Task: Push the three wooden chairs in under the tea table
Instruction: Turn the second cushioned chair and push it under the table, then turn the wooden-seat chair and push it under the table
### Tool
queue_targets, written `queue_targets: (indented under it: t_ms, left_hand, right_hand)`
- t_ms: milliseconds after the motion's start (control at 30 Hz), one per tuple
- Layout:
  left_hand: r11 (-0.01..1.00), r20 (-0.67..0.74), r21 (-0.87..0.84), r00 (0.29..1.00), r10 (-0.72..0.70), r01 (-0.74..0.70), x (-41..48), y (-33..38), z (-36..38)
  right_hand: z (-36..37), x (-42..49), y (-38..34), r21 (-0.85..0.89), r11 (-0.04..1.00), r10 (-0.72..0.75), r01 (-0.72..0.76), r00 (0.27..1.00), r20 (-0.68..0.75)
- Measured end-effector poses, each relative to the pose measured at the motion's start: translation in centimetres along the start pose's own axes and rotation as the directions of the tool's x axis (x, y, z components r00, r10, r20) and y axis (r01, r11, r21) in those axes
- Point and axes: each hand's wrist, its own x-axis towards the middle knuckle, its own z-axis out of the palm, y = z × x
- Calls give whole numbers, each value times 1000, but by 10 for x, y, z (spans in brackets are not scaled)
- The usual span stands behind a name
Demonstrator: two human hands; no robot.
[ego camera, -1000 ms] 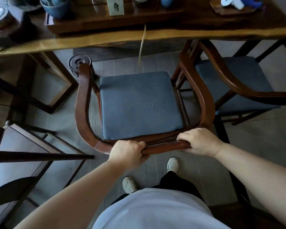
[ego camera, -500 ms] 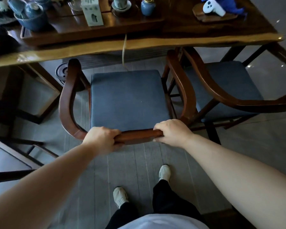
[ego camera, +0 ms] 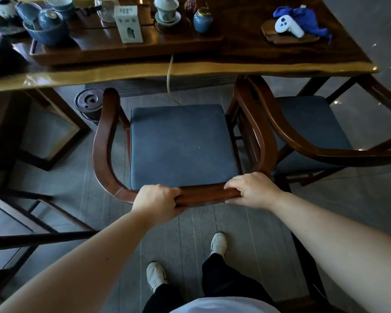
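Both hands grasp the curved back rail of the middle chair (ego camera: 181,143): the left hand (ego camera: 156,201) and the right hand (ego camera: 253,190) have fingers curled tightly around it. Its blue seat is just short of the tea table (ego camera: 235,68) edge. A second chair (ego camera: 307,132) stands beside it on the right, cut off by the frame. On the left, only dark bars of a third chair (ego camera: 20,236) are visible.

Both arms stretched forward, left grip (ego camera: 156,200) and right grip (ego camera: 252,190) curled closed, knuckles up, well apart
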Motion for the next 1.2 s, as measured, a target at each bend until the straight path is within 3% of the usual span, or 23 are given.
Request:
queue_targets:
  t_ms: [300,467,600,733,833,1033,1200]
  left_hand:
    - [996,41,-37,996,-83,85,2,11,-3]
    - [995,70,-61,994,-80,84,0,14,-6]
    - [995,-11,-102,1000,-14,12,-7,11,-6]
    - [994,-189,-7,976,105,-108,-23,5,-15]
    - [1000,-239,10,971,3,-1,-43,-3,-23]
    - [970,-177,61,959,-220,234,-110,-31,-24]
    - [929,-202,79,919,-339,360,-168,-51,-22]
  right_hand:
    - [1,-3,1,70,996,62,-62,998,3]
    - [2,-4,1,20,999,49,-50,999,17]
    - [-8,-2,0,11,1000,1,-2,995,97]
    - [-17,16,-17,-9,985,-168,170,980,104]
    - [-18,38,-45,-63,946,-310,318,944,109]
    - [-12,78,-115,-169,826,-514,538,841,167]
    - [-4,93,-165,-216,754,-590,620,784,193]
